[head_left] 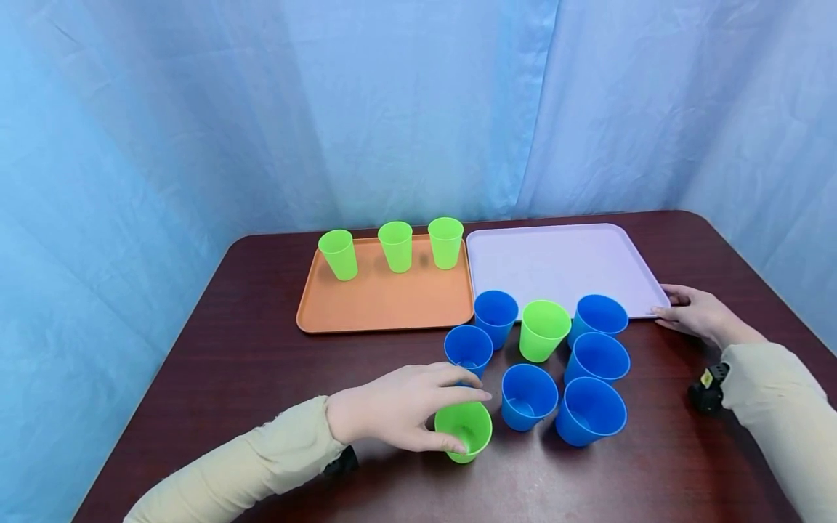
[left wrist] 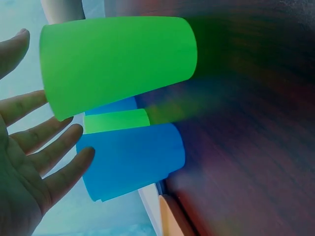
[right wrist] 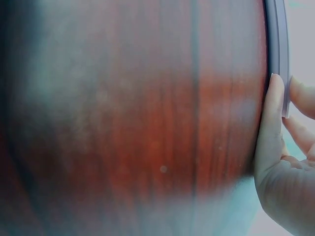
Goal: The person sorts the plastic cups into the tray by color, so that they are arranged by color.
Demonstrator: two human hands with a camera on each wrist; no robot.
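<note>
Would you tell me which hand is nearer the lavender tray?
Right. The right hand touches the lavender tray at its near right corner; the left hand is by a green cup.

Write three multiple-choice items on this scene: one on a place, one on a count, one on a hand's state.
1. Where do three green cups stand?
A. orange tray
B. lilac tray
C. bare table

2. How many blue cups stand on the table?
A. four
B. six
C. eight

3. What does the left hand do?
A. lies flat on the table
B. closes round the near green cup
C. holds a blue cup

A: all three stand along its far edge.
B: six cluster before the trays.
B: its fingers sit at that rim.
</note>
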